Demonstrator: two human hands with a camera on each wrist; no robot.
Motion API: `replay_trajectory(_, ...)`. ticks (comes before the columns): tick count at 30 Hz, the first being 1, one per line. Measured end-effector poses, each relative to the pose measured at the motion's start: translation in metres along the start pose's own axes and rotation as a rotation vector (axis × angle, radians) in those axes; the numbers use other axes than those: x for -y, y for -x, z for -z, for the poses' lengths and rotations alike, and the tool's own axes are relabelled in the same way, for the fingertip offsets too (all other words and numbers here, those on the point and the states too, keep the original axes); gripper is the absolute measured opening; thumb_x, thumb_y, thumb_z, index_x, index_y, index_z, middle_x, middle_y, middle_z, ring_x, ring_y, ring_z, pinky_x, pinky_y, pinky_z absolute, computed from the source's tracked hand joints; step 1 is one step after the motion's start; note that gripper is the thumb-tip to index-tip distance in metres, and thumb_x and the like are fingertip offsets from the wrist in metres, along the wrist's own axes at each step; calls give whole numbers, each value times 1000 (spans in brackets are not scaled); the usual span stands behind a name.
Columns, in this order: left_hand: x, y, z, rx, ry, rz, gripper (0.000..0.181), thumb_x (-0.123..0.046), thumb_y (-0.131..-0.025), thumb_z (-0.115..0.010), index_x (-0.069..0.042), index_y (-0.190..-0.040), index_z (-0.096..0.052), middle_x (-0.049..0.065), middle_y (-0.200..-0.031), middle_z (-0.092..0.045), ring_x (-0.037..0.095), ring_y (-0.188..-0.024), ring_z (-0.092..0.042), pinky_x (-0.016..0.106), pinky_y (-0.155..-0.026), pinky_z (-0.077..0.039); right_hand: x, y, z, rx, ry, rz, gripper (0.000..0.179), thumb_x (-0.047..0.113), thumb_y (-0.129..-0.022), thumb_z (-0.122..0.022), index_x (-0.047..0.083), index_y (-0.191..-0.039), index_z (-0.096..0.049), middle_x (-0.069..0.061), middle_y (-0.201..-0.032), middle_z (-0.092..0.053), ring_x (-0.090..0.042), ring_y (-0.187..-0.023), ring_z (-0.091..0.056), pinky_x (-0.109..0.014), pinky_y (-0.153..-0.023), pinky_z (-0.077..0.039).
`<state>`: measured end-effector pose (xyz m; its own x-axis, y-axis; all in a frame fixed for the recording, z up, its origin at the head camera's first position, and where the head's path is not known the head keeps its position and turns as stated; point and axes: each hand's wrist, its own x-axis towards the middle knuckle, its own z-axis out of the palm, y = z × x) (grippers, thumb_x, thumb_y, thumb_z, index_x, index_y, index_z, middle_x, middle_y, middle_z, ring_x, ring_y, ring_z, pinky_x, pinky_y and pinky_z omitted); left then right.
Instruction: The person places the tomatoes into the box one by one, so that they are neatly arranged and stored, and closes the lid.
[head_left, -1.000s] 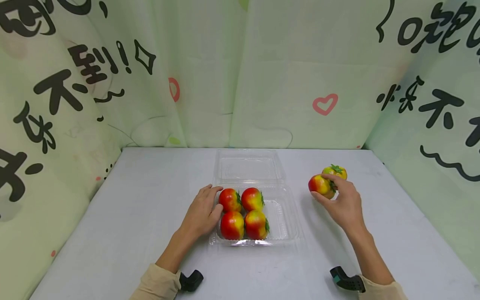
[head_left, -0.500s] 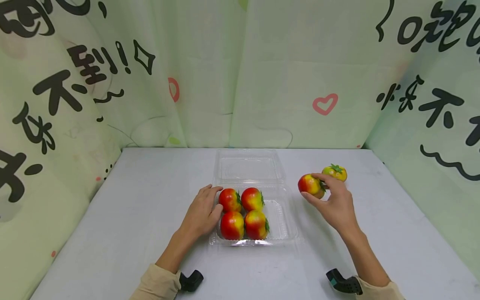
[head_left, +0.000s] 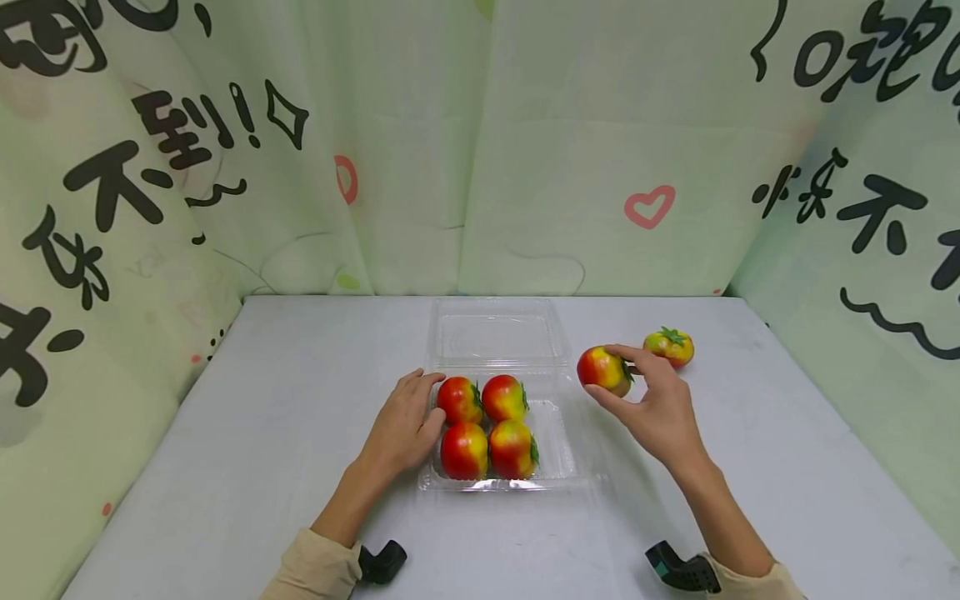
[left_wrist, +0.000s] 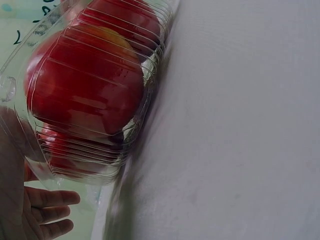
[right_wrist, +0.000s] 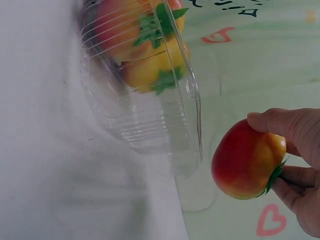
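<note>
My right hand (head_left: 657,410) pinches a red-and-yellow tomato (head_left: 602,371) between thumb and fingertips, above the table and just right of a clear plastic box (head_left: 557,442). Its green leafy top faces the palm; in the right wrist view the tomato (right_wrist: 245,160) hangs apart from the box. Several tomatoes (head_left: 464,451) fill the left part of the box, in two rows. At the box's left side rests my left hand (head_left: 405,422), touching its edge. The left wrist view shows outstretched fingers (left_wrist: 52,197) beside the clear wall.
Another tomato (head_left: 670,347), yellower, sits on the white table (head_left: 262,417) at the back right. Folded back behind the box lies its clear lid (head_left: 498,332). A printed pale green curtain (head_left: 555,150) surrounds the table's back and sides.
My right hand has carried the tomato leftward, away from the one at the back right and closer to the box. The left hand stays where it was.
</note>
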<state>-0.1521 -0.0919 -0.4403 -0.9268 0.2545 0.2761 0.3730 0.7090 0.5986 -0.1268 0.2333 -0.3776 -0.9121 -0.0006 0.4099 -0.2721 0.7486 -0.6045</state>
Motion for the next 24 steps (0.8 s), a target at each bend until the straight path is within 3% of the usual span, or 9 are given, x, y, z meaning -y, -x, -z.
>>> replay_trajectory(16, -2, 1, 1, 2, -3, 7, 53, -21, -90, -56, -2, -139, -57, 17, -143, -59, 36, -142, -45, 59, -114, -39, 14, 2, -15, 75, -39, 11, 56, 18, -82, -85, 8, -134, -64, -15, -133, -64, -33, -117, -56, -59, -94, -53)
replay_trajectory(24, -1, 0, 0, -2, -1, 6, 53, -21, -90, -55, -2, -139, -57, 17, -143, -59, 36, -142, -45, 59, -113, -40, 17, 3, -23, 111, -55, 24, 56, 18, -82, -86, 9, -133, -65, -15, -131, -65, -37, -118, -57, -60, -94, -53)
